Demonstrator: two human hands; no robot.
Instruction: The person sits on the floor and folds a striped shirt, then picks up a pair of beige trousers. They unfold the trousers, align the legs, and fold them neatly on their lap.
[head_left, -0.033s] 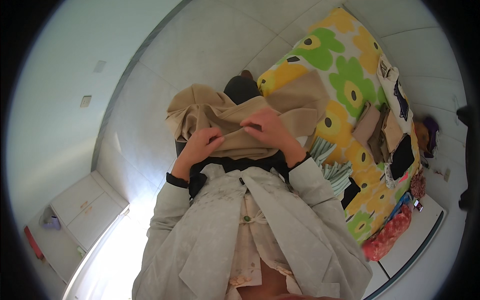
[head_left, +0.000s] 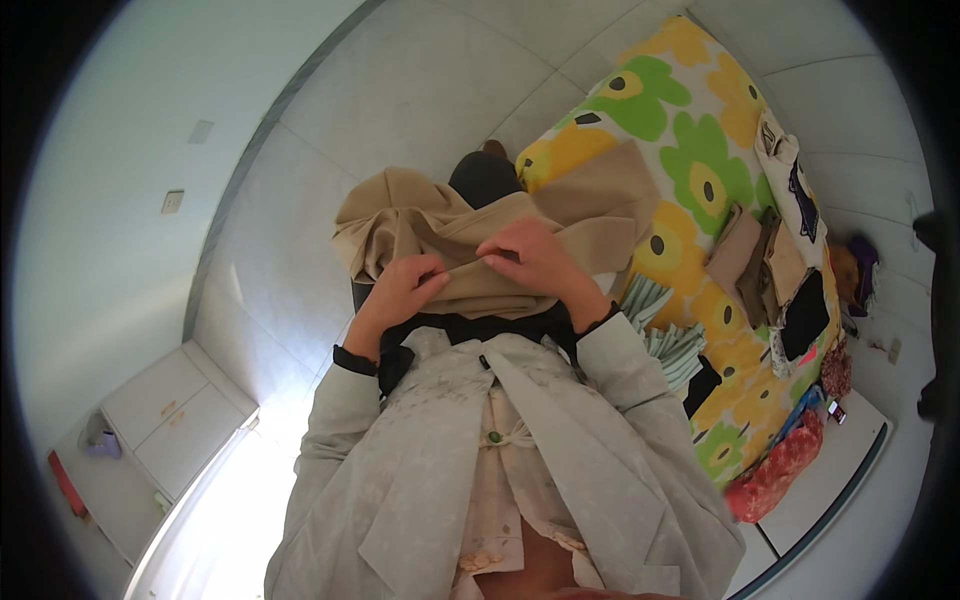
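Note:
A tan garment [head_left: 490,290] of smooth, thick-looking cloth lies bunched across my lap. Its right part spreads onto the bed, and its left side hangs in folds past my knee. My left hand [head_left: 405,285] pinches the cloth along a folded edge, fingers curled. Just to the right, my right hand [head_left: 535,258] grips the same edge with thumb and fingers together. A short stretch of the edge runs between the two hands. Whether something small sits between the fingertips, I cannot make out. Dark trousers [head_left: 485,180] show beyond the garment.
On my right is a bed with a flowered cover [head_left: 690,165]. It bears striped green cloth [head_left: 670,350], folded clothes [head_left: 765,260], a white printed garment [head_left: 790,180] and a red bundle [head_left: 785,465]. A white cabinet [head_left: 165,420] stands at the lower left, near a pale wall [head_left: 110,190].
My right hand has shifted very slightly left, toward my left hand. The garment and my left hand look unmoved.

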